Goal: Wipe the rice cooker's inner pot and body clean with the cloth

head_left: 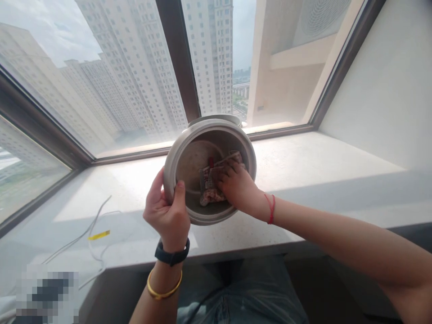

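A round, pale pot (169, 155) with a grey-brown inside is tilted toward me above the window sill. My left hand (170, 209) grips its left rim, the thumb over the edge and the fingers behind the outer wall. Inside the pot, my right hand (238, 186) is closed around the top of clear plastic packets (211, 180) with reddish-brown contents and some printed labels. Part of the packets is hidden under my fingers. Behind the pot's far rim shows a pale, rounded edge (219, 118), perhaps a lid or dish.
The white sill (290, 166) runs along large windows with a dark frame (178, 58). Thin cables (97, 216) with a yellow tag (99, 235) lie at left. A blurred-out patch (47, 294) covers something at lower left. A white wall (381, 90) rises on the right.
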Demonstrator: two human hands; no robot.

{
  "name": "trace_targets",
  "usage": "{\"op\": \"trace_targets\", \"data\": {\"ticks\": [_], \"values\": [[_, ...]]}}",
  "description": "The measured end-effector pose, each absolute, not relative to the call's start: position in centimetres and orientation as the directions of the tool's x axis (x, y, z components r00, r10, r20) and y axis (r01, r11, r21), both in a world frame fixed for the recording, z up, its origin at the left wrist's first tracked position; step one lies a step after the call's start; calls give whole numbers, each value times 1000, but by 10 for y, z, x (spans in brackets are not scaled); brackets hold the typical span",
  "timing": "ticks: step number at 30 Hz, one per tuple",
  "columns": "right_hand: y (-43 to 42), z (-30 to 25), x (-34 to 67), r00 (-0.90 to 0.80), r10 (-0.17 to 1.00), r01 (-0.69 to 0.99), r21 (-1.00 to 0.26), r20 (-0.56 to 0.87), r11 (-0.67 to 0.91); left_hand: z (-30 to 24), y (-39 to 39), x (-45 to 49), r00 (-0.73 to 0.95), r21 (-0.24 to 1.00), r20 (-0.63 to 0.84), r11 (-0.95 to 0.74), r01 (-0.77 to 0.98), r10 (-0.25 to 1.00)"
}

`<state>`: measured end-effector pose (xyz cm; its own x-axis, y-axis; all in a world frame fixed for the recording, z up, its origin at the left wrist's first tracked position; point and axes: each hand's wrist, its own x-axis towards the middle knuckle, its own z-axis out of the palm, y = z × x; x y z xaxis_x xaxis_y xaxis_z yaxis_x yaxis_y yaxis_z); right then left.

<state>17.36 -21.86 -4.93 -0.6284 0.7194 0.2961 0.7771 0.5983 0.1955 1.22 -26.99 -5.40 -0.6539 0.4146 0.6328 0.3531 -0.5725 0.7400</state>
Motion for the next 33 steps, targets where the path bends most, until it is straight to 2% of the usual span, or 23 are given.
{"op": "trace_targets", "data": {"ticks": [3, 7, 11, 14, 16, 18, 21, 23, 28, 30, 33], "values": [[-228, -51, 191, -723, 633, 690, 253, 275, 678, -46, -274, 9, -609, 752, 637, -556, 354, 473], [-212, -40, 218, -750, 545, 660, 370, 373, 654, -41, -282, 5, -520, 810, 587, -460, 365, 621], [-198, -24, 232, -758, 462, 614, 266, 460, 743, -35, -281, 3, -442, 861, 508, -421, 285, 740], [-208, -19, 238, -687, 493, 668, 197, 533, 718, -30, -273, -2, -503, 883, 463, -428, 192, 730], [-218, -23, 242, -585, 566, 739, 94, 582, 667, -28, -266, -8, -583, 879, 453, -448, 165, 674], [-224, -34, 243, -488, 625, 740, -92, 609, 667, -28, -260, -14, -650, 871, 432, -476, 121, 625], [-229, -64, 234, -373, 668, 583, -397, 644, 709, -35, -249, -19, -696, 871, 352, -492, -2, 626], [-233, -86, 220, -248, 700, 486, -540, 669, 688, -40, -244, -19, -712, 875, 297, -480, -65, 636], [-247, -111, 188, 60, 770, 266, -753, 636, 601, -49, -243, -18, -709, 872, 220, -460, -165, 671], [-243, -102, 186, 123, 820, 192, -824, 560, 534, -52, -250, -16, -640, 879, 234, -440, -182, 732], [-226, -81, 191, 115, 916, 42, -923, 385, 383, -54, -266, -11, -573, 894, 244, -410, -180, 782]]}}
